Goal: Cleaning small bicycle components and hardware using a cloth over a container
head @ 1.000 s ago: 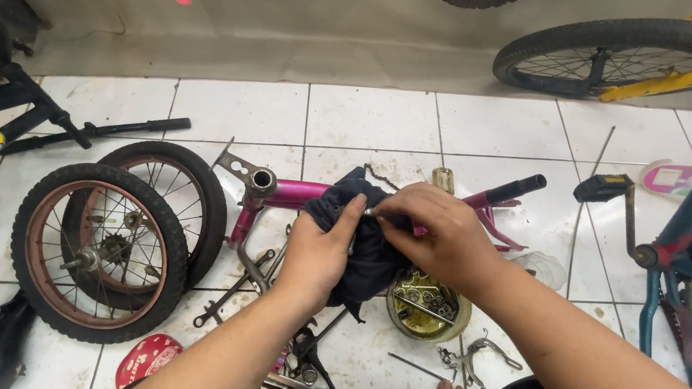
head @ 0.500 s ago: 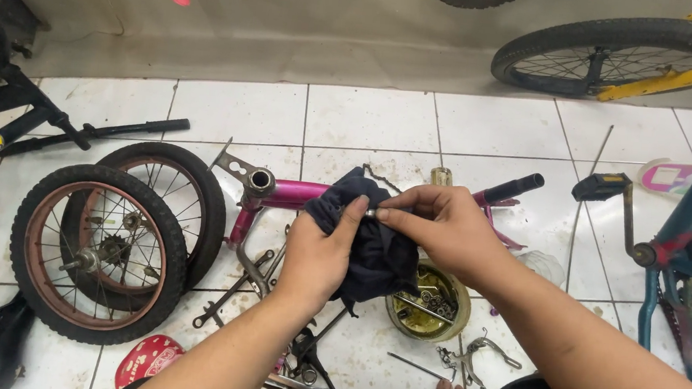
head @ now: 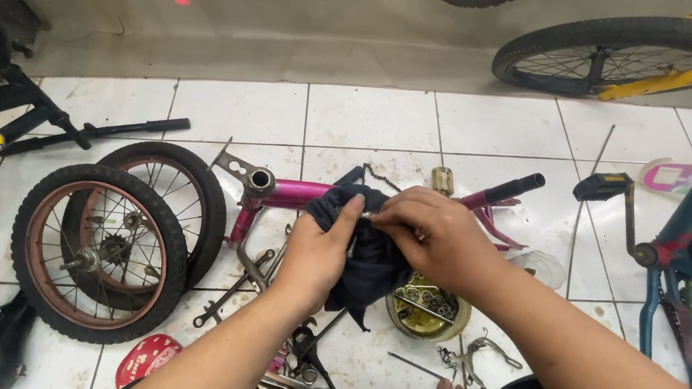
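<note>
Above the white tiled floor [head: 370,121], our left hand [head: 319,251] and right hand [head: 426,236] both clutch the crumpled dark cloth rag [head: 373,261].

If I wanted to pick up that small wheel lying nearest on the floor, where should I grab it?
Probably by the tire of the near wheel, at its left edge, coming from above. It lies flat on the tiled floor and that side is free; its right side overlaps the second wheel. The axle sticks out at the hub, so the rim looks like the easier hold.
</note>
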